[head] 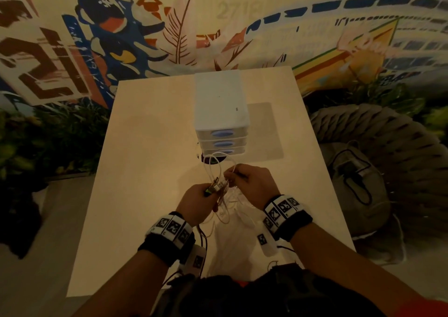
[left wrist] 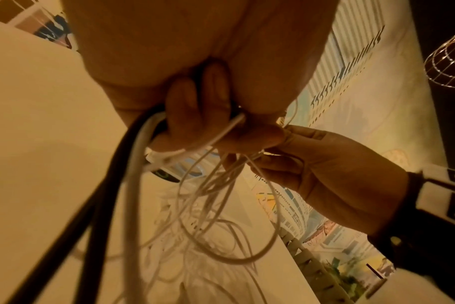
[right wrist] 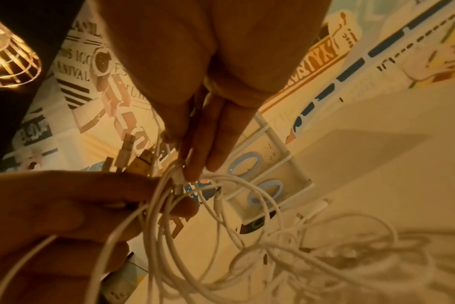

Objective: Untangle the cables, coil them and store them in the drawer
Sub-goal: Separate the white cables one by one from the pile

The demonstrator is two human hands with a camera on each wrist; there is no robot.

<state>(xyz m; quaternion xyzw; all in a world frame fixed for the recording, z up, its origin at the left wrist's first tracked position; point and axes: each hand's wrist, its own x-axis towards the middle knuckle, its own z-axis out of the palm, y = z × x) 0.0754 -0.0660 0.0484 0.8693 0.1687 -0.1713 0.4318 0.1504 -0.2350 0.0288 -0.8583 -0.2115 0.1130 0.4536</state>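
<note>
A tangle of thin white cables [head: 226, 207] hangs between both hands above the pale table, just in front of a white three-drawer unit [head: 221, 103] whose drawers look shut. My left hand [head: 211, 190] grips a bunch of strands together with several USB plugs [right wrist: 134, 156]. My right hand [head: 230, 178] pinches a strand beside it. In the left wrist view the left hand's fingers [left wrist: 203, 115] curl round the cables [left wrist: 234, 261], and the right hand [left wrist: 273, 156] meets them. In the right wrist view the right hand [right wrist: 192, 164] pinches a cable [right wrist: 164, 181] above loose loops.
The table [head: 150, 147] carries a grey mat [head: 266, 132] beside the drawer unit and a small black round object [head: 213, 159] at its foot. A white sheet [head: 232, 244] lies near the front edge. A woven pouf with a bag [head: 363, 171] stands right of the table.
</note>
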